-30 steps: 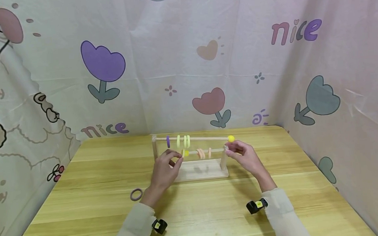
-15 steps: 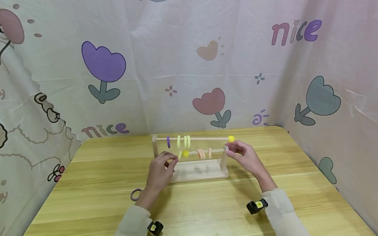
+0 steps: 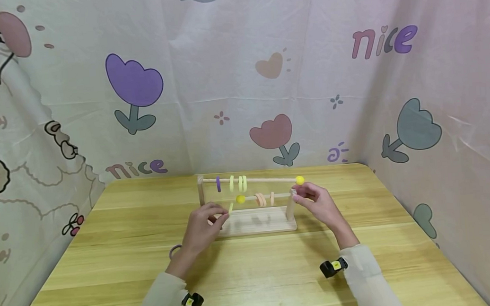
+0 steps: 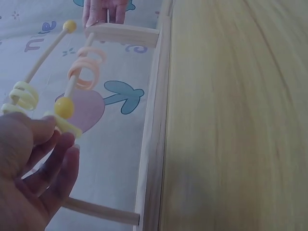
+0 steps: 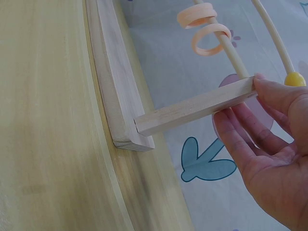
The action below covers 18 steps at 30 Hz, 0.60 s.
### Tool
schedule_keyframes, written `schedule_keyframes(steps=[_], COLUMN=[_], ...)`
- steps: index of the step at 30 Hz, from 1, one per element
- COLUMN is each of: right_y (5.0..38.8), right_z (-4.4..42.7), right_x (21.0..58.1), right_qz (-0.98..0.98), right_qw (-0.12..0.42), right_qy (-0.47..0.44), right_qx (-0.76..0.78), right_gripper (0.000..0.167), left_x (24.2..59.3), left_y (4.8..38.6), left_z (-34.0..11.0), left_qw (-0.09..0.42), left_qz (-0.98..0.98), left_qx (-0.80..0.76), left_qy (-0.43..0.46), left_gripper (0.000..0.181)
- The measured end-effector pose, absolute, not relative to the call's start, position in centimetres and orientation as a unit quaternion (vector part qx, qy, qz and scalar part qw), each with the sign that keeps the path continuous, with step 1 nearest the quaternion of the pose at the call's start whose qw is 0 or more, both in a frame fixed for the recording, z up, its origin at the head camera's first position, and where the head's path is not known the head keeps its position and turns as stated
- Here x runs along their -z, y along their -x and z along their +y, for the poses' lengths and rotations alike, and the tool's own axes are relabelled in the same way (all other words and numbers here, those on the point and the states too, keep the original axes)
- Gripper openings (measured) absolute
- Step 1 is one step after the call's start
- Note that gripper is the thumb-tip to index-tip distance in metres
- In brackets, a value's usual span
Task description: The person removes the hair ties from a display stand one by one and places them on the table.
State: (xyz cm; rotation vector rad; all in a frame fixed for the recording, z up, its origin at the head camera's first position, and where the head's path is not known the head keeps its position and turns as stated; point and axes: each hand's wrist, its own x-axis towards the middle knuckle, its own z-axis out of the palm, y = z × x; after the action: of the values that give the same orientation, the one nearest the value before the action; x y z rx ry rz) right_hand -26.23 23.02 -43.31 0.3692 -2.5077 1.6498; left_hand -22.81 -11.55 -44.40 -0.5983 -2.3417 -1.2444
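We see the left hand (image 3: 203, 228) pinching a pale yellow ring (image 3: 231, 208) between thumb and fingertips. The ring is off the rods, just left of the yellow ball (image 3: 240, 199) that caps the lower rod (image 3: 283, 195), and a little below it. The right hand (image 3: 319, 205) grips the top of the right post (image 5: 197, 107), thumb on one side and fingers on the other.

That post rises from the right end of the wooden base (image 3: 258, 221), and from it the lower rod runs left, carrying peach rings (image 3: 260, 199): two close together, one apart to their right. From the left post (image 3: 201, 192) the upper rod (image 3: 270, 179) runs right to a second yellow ball (image 3: 300, 180); on it we count a purple ring (image 3: 218, 184) at the left, then three pale yellow rings (image 3: 242, 184).

On the near left of the base, a mauve ring (image 3: 174, 249) lies on the worktop (image 3: 279, 274), partly hidden by the left forearm. A printed cloth (image 3: 209, 70) hangs at the far side.
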Motion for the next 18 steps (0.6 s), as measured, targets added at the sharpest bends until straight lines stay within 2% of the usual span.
schedule_keyframes(steps=[18], right_y=[26.3], right_z=[22.9], right_x=[43.3], right_qz=[-0.830], right_qw=[0.055], right_qy=[-0.114], right_qx=[-0.544], right_gripper=[0.033], left_x=[44.5], left_y=[21.8], left_z=[-15.0], left_qw=[0.094], left_qz=[-0.851], left_qx=[0.436], left_qy=[0.277], left_gripper=[0.003])
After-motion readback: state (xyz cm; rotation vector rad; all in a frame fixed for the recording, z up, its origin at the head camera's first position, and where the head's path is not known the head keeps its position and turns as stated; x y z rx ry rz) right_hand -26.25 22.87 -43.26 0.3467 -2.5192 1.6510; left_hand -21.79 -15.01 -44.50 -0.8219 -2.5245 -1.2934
